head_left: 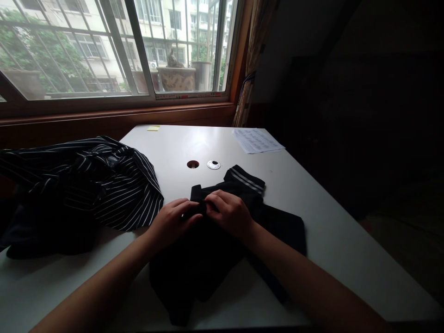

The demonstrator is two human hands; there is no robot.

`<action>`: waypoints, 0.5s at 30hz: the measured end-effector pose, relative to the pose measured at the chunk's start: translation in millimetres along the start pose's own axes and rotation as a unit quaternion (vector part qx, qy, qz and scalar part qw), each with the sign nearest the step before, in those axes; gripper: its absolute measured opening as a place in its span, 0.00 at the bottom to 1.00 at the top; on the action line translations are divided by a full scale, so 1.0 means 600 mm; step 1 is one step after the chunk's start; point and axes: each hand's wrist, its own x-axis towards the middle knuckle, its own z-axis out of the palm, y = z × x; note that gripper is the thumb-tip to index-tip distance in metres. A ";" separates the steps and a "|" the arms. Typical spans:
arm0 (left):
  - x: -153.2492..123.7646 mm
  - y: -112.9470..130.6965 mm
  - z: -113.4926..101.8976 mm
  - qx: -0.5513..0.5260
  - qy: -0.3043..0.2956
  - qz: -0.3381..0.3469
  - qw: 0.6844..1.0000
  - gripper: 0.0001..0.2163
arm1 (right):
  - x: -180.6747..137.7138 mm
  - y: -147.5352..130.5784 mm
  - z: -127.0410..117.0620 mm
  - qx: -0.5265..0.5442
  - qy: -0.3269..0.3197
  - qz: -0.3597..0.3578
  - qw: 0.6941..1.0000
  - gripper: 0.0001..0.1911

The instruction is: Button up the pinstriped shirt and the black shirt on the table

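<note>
Left hand (171,219) and right hand (230,212) both pinch black garment (204,259); its folds too dark to distinguish. Striped cloth (130,194) cut off at left.

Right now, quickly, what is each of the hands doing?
Left hand: closed, holding the black fabric garment with pale-striped trim.
Right hand: closed, pinching the same garment.

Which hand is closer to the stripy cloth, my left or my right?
Left. Your left hand is just beside the right edge of the stripy cloth; your right hand is farther away, beyond the left one, at the black garment.
</note>
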 end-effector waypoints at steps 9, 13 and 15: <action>-0.008 -0.001 -0.029 0.007 -0.030 0.168 0.985 0.11 | -0.006 0.052 -0.024 0.028 0.149 0.110 0.982 0.09; -0.018 0.028 -0.025 0.058 -0.048 0.297 0.952 0.24 | -0.007 0.070 -0.029 0.055 0.220 0.217 0.949 0.06; -0.022 0.047 -0.020 0.037 -0.076 0.328 0.941 0.25 | -0.008 0.074 -0.029 0.101 0.245 0.284 0.922 0.05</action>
